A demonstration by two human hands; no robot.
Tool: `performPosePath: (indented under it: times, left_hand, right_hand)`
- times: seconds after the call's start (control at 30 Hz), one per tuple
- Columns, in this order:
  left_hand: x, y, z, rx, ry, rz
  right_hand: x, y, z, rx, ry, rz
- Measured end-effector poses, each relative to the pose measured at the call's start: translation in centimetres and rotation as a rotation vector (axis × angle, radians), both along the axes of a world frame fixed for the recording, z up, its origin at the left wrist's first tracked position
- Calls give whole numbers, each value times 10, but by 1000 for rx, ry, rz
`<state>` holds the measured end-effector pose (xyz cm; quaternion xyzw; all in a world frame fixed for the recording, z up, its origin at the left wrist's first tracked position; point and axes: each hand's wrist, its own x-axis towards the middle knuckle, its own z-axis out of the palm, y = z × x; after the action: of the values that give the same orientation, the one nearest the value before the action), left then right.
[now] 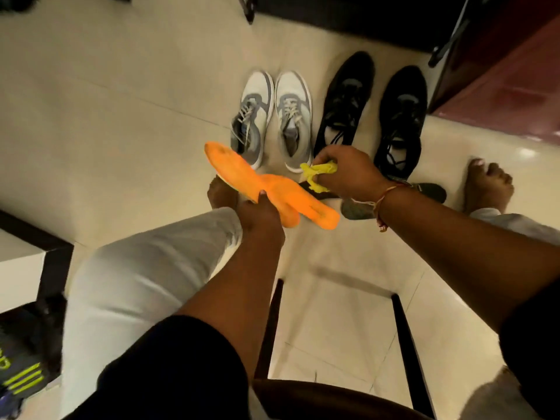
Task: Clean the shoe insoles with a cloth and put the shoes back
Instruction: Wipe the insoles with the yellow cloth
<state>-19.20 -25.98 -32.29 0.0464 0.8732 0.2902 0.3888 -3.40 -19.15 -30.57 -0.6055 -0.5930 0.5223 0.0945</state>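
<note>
We record the left hand (261, 214) at centre frame, its fingers clamped on two orange insoles (239, 174). The thumb lies over their upper face near mid-length; the remaining fingers are underneath and hidden from us. One insole runs up and left from the grip. The other runs down and right, and the two overlap at the hand. Both are held clear of the floor (121, 116).

The right hand (348, 171), right of centre, has its fingers curled tight on a bunched yellow cloth (318, 173). The cloth protrudes from the left side of the fist, near the insoles but apart from them. A thread band (384, 197) circles that wrist.

Beyond the hands, in the upper middle, a pair of grey and white shoes (272, 116) stands side by side on the floor, toes pointing to the top of the frame. A pair of black shoes (400, 116) stands just to their right. Two dark insoles (425, 189) lie flat on the floor below the black shoes, partly covered by the right wrist. A bare foot (488, 183) rests at the right edge
</note>
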Motion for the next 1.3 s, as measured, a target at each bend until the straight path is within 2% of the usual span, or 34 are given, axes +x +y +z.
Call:
performPosePath:
  times: [0.1, 0.27, 0.37, 0.47, 0.67, 0.87, 0.97, 1.07, 1.2, 1.3]
  left_hand:
    - [8, 37, 67, 112, 32, -206]
    - [22, 75, 120, 429, -448, -269]
    - [38, 86, 129, 535, -697, -267]
    - [47, 94, 123, 542, -824, -274]
    - [50, 112, 117, 429, -1027, -319]
    - [53, 120, 118, 387, -1143, -259]
    - [57, 120, 119, 387, -1195, -236]
    - [54, 123, 121, 370, -1223, -215]
    - [50, 131, 122, 402, -1145, -193]
    - [50, 130, 124, 401, -1157, -212]
  right_hand:
    - [9, 8, 64, 47, 148, -188]
    - [27, 13, 128, 124, 432, -456]
    - [30, 11, 127, 223, 426, -471]
    - [31, 14, 115, 241, 371, -488]
    - [36, 32, 108, 388, 174, -377]
    - [42, 37, 105, 546, 70, -100]
    - [43, 37, 106, 626, -12, -103]
    - [32, 32, 108, 638, -33, -75]
    - [19, 19, 108, 680, 73, 14]
    - [18, 19, 111, 743, 67, 51]
